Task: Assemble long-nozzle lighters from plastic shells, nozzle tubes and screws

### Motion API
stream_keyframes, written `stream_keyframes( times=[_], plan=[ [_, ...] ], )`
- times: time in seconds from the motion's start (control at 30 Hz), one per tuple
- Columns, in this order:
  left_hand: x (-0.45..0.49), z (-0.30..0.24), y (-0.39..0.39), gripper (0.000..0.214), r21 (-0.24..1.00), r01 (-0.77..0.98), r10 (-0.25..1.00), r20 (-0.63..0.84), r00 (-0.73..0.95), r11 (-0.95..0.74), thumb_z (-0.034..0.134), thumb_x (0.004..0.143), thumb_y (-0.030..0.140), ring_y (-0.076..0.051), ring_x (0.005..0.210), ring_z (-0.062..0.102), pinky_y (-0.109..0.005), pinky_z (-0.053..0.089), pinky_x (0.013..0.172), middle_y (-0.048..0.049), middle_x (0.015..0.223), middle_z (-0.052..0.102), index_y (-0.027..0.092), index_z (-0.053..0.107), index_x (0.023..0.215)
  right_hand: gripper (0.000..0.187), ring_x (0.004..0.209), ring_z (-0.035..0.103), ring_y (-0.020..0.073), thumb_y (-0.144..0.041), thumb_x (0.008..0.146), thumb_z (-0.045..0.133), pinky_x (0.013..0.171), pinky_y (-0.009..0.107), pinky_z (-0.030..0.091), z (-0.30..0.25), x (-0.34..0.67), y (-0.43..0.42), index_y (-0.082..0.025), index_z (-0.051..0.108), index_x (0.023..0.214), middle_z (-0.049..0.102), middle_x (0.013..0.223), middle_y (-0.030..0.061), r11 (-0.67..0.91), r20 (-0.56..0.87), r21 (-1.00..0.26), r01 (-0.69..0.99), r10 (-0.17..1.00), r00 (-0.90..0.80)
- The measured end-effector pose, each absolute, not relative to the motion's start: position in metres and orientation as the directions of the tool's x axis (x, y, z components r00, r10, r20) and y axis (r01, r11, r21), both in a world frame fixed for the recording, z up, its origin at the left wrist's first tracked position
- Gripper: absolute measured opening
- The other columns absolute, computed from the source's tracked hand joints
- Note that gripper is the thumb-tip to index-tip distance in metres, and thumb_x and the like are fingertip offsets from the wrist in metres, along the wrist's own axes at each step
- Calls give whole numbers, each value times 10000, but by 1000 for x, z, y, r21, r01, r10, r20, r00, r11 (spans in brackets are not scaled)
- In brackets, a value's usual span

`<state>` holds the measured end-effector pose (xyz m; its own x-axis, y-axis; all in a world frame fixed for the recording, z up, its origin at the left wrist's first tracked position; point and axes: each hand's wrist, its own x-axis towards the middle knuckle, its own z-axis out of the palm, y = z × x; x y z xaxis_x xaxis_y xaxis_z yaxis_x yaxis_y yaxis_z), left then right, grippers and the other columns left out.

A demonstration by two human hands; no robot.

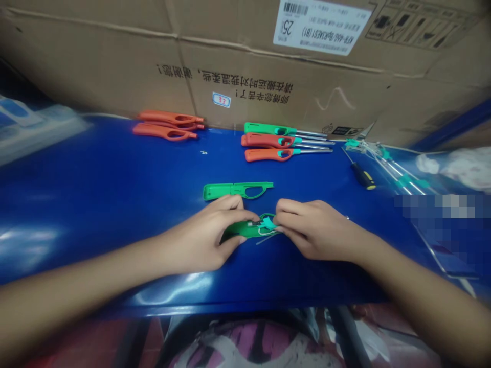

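Note:
My left hand [203,237] is closed around a green lighter shell half [251,231], low on the blue table. Over the shell's open side sits a teal trigger piece [267,224] with a thin pale wire, and the fingers of my right hand [318,228] pinch its right end. A small dark and silver part shows by my left fingertips. Under the shell's right end a thin rod [266,238] sticks out. Just beyond my hands a second green shell half [218,191] lies with its hollow side up. My fingers hide much of the held parts.
Orange lighter handles [164,131] lie at the back left, and assembled lighters with metal tubes [289,154] at the back centre. To the right are a screwdriver [362,176] and several metal tubes with teal pieces [402,174]. A cardboard box [115,56] stands behind the table.

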<state>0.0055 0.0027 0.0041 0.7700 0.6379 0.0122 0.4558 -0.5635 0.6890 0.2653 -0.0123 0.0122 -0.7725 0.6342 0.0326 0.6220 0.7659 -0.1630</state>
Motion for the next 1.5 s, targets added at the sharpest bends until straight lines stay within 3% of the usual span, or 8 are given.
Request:
stream_keyframes(
  times=[0.33, 0.5, 0.73, 0.97, 1.5],
  plan=[
    [6, 4, 3, 334, 686, 463, 642, 8, 767, -561, 560, 919, 185, -217, 969, 522, -378, 471, 876, -47, 975, 512, 187, 630, 1246, 152, 633, 398, 123, -131, 948, 431, 559, 300, 238, 12, 262, -14, -169, 576, 924, 579, 973, 35, 794, -2, -96, 600, 603, -798],
    [6, 6, 2, 329, 687, 465, 640, 0, 768, -558, 549, 918, 171, -218, 973, 526, -383, 469, 878, -50, 972, 513, 180, 629, 1237, 190, 611, 383, 128, -108, 932, 413, 553, 308, 240, 13, 263, -13, -159, 595, 917, 596, 964, 45, 826, 47, -54, 561, 564, -825],
    [6, 7, 2, 324, 689, 462, 641, 5, 767, -559, 562, 909, 169, -223, 984, 533, -384, 469, 885, -49, 980, 524, 186, 627, 1226, 192, 623, 415, 132, -125, 950, 434, 584, 298, 297, 13, 264, -12, -163, 620, 920, 616, 901, 27, 859, 120, -4, 512, 509, -852],
    [6, 5, 3, 325, 683, 452, 635, 23, 772, -574, 571, 898, 145, -220, 986, 535, -372, 462, 884, -50, 983, 519, 172, 632, 1216, 187, 675, 469, 148, -99, 904, 462, 584, 305, 292, 17, 260, -14, -168, 633, 933, 607, 865, 28, 866, 79, 40, 499, 495, -865],
    [5, 5, 2, 325, 665, 464, 639, 25, 769, -585, 556, 908, 169, -232, 1025, 550, -394, 480, 927, -59, 1016, 548, 198, 620, 1226, 181, 677, 470, 144, -137, 929, 449, 595, 296, 300, 19, 262, -14, -184, 624, 943, 603, 926, 42, 853, 8, -10, 522, 522, -853]
  ],
)
